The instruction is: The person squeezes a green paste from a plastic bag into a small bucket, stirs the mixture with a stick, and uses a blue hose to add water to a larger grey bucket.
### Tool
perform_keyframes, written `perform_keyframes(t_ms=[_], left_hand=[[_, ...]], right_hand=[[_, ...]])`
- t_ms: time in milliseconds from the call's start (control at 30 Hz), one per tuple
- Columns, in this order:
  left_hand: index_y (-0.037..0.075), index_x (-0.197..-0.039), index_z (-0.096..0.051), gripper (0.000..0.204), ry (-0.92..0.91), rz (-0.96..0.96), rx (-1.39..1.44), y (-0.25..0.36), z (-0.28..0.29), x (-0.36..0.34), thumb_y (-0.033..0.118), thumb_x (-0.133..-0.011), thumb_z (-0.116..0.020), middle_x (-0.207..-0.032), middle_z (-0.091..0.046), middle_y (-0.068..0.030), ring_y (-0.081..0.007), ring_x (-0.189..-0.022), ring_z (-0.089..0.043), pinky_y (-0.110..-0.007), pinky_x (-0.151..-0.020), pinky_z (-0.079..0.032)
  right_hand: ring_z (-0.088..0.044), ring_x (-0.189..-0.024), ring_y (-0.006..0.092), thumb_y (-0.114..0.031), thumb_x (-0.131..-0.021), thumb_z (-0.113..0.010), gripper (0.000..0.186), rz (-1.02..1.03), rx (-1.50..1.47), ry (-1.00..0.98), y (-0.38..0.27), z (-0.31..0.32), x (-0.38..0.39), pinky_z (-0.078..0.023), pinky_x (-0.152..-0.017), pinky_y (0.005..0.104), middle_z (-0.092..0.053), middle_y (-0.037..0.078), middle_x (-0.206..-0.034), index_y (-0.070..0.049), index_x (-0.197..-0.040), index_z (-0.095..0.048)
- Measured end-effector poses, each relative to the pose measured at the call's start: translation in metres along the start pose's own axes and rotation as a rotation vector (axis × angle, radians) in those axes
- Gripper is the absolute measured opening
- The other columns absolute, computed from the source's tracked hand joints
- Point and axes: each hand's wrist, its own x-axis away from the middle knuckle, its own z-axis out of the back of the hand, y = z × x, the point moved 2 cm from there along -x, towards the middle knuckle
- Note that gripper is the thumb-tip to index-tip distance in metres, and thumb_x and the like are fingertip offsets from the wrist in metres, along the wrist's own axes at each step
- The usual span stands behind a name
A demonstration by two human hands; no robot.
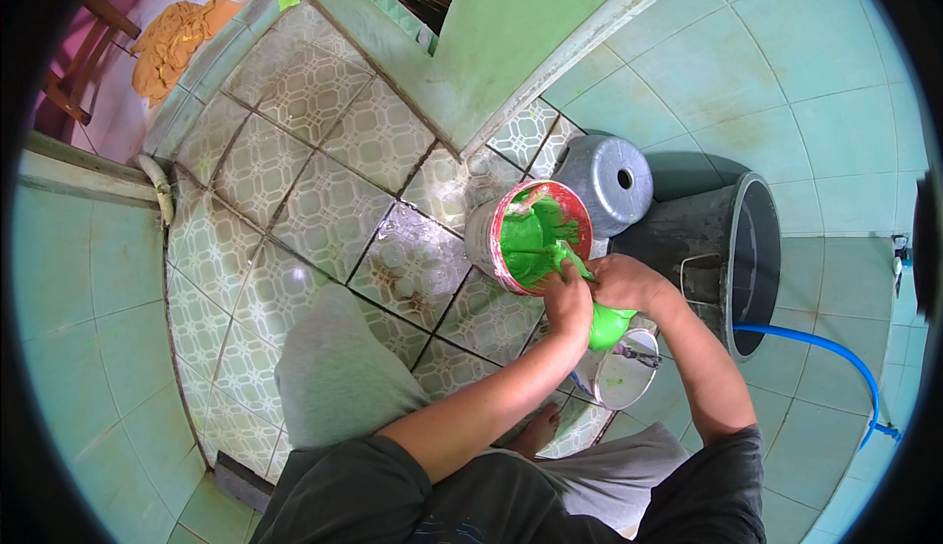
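Both my hands are closed on a soft, bright green bag (611,328) that looks filled with paint. My left hand (567,300) grips it near its upper end, right at the bucket's rim. My right hand (629,282) wraps it from the right side, close against the left. The bag's rounded lower part bulges out below my hands. Its upper end, smeared green, reaches over the edge of a white bucket with a red rim (478,240). Thick green paint (526,240) lies inside that bucket and streaks its inner wall.
Beyond the bucket stands a grey plastic container (614,181) with a round hole. A large dark bin (673,235) is at the right, with a blue hose (835,343) beside it. A small white tub (629,387) with a brush (638,355) sits near my foot. An orange cloth (182,43) lies far left.
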Motion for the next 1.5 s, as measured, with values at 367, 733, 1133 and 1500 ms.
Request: perform_keyframes(t_ms=[367,733,1133,1500], left_hand=[[-0.005,-0.103,-0.058,0.041,-0.022,0.016,0.054,0.0,-0.001,-0.002,0.032,-0.101,-0.042,-0.093,-0.063,-0.0135,-0.0209,-0.084,-0.06,-0.035,-0.074,-0.046],[-0.006,-0.096,-0.06,0.036,0.027,-0.076,-0.094,0.004,0.002,-0.003,0.028,-0.098,-0.05,-0.088,-0.064,-0.0149,-0.0193,-0.08,-0.059,-0.034,-0.071,-0.047],[-0.006,-0.081,-0.062,0.039,0.122,-0.264,-0.165,0.025,0.005,0.006,0.027,-0.097,-0.046,-0.08,-0.062,-0.0287,-0.0466,-0.078,-0.059,-0.05,-0.072,-0.044],[-0.002,-0.085,-0.066,0.035,0.037,-0.276,-0.063,0.01,0.006,-0.001,0.024,-0.098,-0.046,-0.081,-0.065,-0.025,-0.0433,-0.078,-0.062,-0.048,-0.072,-0.045]], right_hand=[[-0.067,-0.09,0.034,-0.024,-0.079,-0.052,0.028,0.053,0.166,0.09,-0.001,-0.011,-0.006,-0.052,-0.082,0.0431,-0.069,0.02,-0.09,-0.002,-0.086,-0.068],[-0.067,-0.085,0.0334,-0.022,-0.08,-0.054,0.024,0.072,0.271,0.132,-0.023,-0.007,0.005,-0.053,-0.076,0.0443,-0.069,0.018,-0.085,-0.003,-0.084,-0.067],[-0.066,-0.09,0.0338,-0.023,-0.081,-0.054,0.026,0.072,0.132,0.298,-0.02,-0.018,0.008,-0.052,-0.078,0.0444,-0.069,0.017,-0.092,-0.004,-0.096,-0.064],[-0.064,-0.099,0.0386,-0.032,-0.082,-0.059,0.052,0.019,-0.287,0.311,-0.012,-0.012,0.036,-0.05,-0.088,0.0423,-0.066,0.026,-0.104,-0.003,-0.125,-0.057]])
